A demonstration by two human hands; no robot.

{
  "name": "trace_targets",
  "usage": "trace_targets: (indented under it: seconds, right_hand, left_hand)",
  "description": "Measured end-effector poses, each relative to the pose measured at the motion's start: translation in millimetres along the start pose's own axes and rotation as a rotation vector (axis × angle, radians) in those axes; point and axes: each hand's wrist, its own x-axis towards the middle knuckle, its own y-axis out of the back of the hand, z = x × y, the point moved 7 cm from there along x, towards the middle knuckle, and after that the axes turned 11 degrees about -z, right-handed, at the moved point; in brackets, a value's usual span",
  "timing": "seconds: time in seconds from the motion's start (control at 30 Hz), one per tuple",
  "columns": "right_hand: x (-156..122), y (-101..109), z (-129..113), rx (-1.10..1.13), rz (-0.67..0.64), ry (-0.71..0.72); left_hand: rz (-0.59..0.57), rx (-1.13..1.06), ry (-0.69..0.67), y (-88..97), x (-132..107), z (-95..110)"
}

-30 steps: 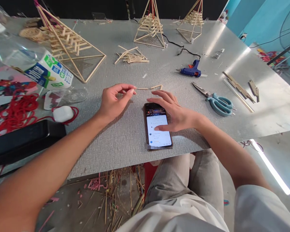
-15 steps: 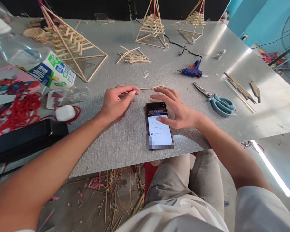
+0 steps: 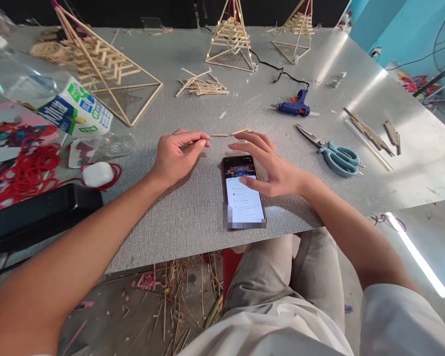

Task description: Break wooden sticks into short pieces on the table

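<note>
In the head view, the phone lies on the desk, near the front edge. The right hand is over it, fingers spread, thumb above or on the screen. The left hand has thumb and first finger pressed together by a small stick; I can't tell if they pinch anything. Left of it are a clear bottle with a label and a shut white case, its inside hidden.

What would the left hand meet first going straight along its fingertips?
Probably the short thin stick just ahead of the left hand; the fingers' height over the table is unclear.
</note>
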Motion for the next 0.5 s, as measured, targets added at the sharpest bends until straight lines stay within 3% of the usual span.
trace_targets:
  seconds: [0.5]
  right_hand:
    - [0.6,1.1,-0.3,-0.023,0.037,0.016]
  left_hand:
    - [0.019,0.035,-0.051,0.7,0.1,-3.1]
